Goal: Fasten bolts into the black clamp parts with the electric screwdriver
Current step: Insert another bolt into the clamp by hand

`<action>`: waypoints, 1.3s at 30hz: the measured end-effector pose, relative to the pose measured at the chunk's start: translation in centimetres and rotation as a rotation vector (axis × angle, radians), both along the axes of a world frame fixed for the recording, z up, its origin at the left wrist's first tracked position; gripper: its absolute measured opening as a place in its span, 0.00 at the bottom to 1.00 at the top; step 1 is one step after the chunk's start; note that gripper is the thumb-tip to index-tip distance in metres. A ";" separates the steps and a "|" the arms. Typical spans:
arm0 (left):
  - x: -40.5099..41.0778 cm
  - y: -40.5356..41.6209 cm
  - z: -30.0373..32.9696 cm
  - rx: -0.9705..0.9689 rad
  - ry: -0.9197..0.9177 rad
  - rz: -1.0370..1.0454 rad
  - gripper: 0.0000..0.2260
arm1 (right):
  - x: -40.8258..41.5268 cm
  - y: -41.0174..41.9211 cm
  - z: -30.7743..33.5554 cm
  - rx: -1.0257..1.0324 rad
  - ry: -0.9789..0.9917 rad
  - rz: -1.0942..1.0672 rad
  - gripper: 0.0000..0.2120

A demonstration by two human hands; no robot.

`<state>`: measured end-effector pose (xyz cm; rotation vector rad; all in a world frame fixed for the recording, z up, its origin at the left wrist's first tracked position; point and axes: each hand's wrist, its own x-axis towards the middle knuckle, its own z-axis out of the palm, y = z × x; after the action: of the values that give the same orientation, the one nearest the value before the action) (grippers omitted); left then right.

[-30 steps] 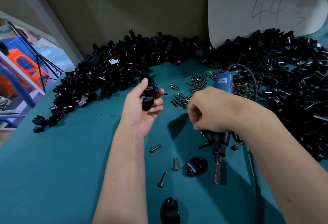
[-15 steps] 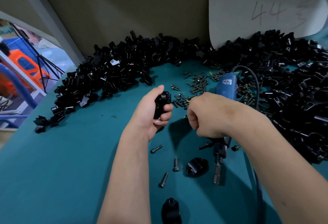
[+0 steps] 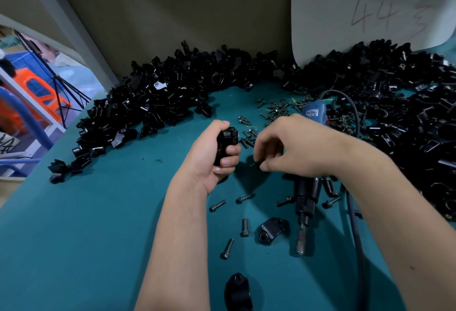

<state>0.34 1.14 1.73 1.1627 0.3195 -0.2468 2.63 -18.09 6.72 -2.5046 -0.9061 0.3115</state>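
At centre frame, your left hand (image 3: 212,155) wraps its fingers around a black clamp part (image 3: 225,141), its long axis upright and its top end poking out above your fist. Your right hand (image 3: 293,148) hovers just to its right, fingers curled toward the thumb as if pinching something small (what, if anything, they grip cannot be told). Under that hand lies the electric screwdriver (image 3: 306,197) on the teal tabletop (image 3: 86,236), long axis running top to bottom of the frame, blue rear end toward the wall, bit tip (image 3: 300,246) pointing at the lower edge; its cable (image 3: 355,224) trails down the right side. Loose bolts (image 3: 230,249) scatter below your hands, with two clamp halves (image 3: 272,230) among them. Heaps of black clamp pieces (image 3: 158,98) ring the upper half, a white board (image 3: 370,9) marked "44" leaning at upper right.
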 end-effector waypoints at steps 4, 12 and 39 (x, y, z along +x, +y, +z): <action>0.3 0.5 -0.1 -0.055 -0.026 0.090 0.10 | -1.5 2.4 -0.8 -0.052 0.062 0.113 0.12; 0.2 0.9 -0.2 -0.060 -0.007 0.093 0.10 | -2.6 3.1 -0.3 -0.230 0.151 0.215 0.13; -0.3 0.3 0.2 0.011 -0.006 -0.119 0.10 | -2.4 2.6 0.3 -0.372 0.047 0.085 0.04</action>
<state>0.07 1.49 1.89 1.1943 0.2466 -0.3455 0.25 -15.52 7.05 -2.7820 -1.0159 0.6140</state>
